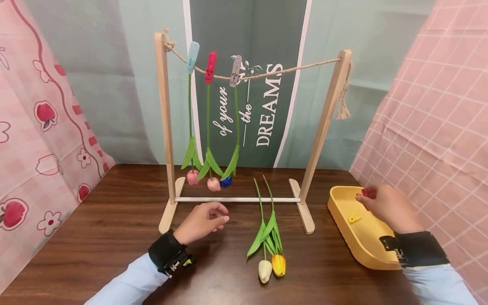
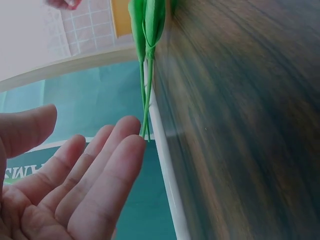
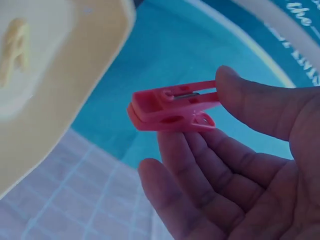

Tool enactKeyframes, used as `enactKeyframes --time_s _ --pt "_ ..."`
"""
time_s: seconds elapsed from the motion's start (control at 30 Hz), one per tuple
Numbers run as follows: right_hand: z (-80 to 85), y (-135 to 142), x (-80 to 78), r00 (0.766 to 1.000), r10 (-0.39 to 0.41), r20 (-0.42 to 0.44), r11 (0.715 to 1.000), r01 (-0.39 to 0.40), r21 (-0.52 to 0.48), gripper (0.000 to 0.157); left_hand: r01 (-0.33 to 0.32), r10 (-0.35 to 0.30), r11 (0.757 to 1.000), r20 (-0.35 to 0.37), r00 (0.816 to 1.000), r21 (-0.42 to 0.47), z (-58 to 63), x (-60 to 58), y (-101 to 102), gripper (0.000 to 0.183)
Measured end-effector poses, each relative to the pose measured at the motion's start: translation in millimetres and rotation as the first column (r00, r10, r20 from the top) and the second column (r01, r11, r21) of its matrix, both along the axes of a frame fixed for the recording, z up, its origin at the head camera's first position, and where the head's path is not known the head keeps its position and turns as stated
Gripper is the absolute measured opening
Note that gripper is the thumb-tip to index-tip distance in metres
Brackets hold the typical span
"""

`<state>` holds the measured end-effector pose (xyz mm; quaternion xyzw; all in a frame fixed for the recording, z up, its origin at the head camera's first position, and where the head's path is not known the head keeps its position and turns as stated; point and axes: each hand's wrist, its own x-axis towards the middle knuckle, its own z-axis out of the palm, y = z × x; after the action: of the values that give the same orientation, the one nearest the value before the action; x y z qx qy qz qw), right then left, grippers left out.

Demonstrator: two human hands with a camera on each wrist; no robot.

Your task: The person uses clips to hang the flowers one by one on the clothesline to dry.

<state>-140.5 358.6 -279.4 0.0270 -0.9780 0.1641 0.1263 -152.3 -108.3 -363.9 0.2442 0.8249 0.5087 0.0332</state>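
Note:
Above the yellow tray [image 1: 345, 235], my right hand [image 1: 392, 207] pinches a red clothespin [image 3: 172, 106] between thumb and fingers. A yellow clothespin [image 1: 354, 218] lies in that tray. My left hand [image 1: 202, 222] hovers over the table with relaxed fingers and holds nothing. To its right lie a white tulip [image 1: 264, 271] and a yellow tulip [image 1: 278, 265], stems pointing away from me. Three tulips hang head down from the rope [image 1: 297, 67], held by a light blue clothespin [image 1: 192, 57], a red clothespin [image 1: 210, 67] and a grey clothespin [image 1: 236, 71]. Two blooms are pink, one blue.
A wooden frame [image 1: 164, 118] with two posts carries the rope and stands on the dark wood table [image 1: 126, 212]. A white bar [image 1: 236, 199] joins its feet. Behind hangs a green printed curtain [image 1: 244, 127]; pink cloths [image 1: 431, 127] flank both sides.

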Motion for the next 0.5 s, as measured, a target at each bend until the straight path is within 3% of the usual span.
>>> enactKeyframes --time_s 0.33,0.5 --pt "3.7 -44.4 2.2 0.975 0.041 -0.218 0.998 -0.049 -0.03 0.026 0.003 -0.004 0.999 0.029 1.0 0.052 -0.3 -8.3 19.9 0.02" --pt "2.2 -60.9 -0.1 0.963 0.031 -0.267 0.996 -0.051 -0.067 0.028 0.007 -0.011 0.998 0.057 0.998 0.067 -3.0 -13.9 29.6 0.018"
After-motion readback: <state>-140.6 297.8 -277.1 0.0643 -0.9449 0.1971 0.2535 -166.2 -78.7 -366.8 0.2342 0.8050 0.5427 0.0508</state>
